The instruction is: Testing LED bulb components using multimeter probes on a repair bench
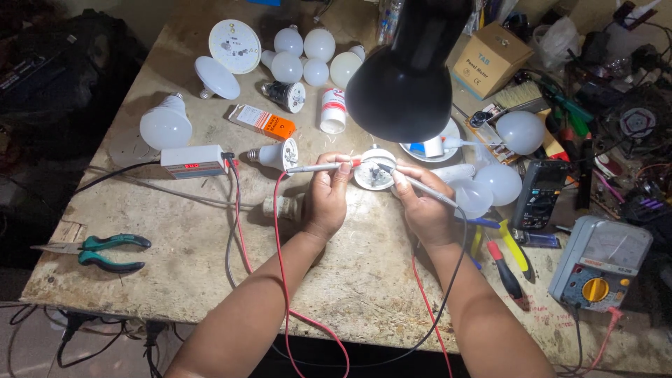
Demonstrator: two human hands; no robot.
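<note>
Around the black lamp shade [401,77] it's mostly white bulbs [302,56], an orange-and-white carton [262,121] off to its left, plus teal-handled pliers [105,252] and a grey meter with a yellow dial [598,262] below.

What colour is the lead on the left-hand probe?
Red lead, running from the left hand; head view.

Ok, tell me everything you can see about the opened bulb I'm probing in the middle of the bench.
The opened bulb is round and white, its dome off, so the circuit disc with small dark parts faces up. It sits on the worn bench just below the black lamp shade. The left hand brings a red-tipped probe to its left edge; the right hand brings a black-tipped probe onto the disc. Both hands flank it.
</note>
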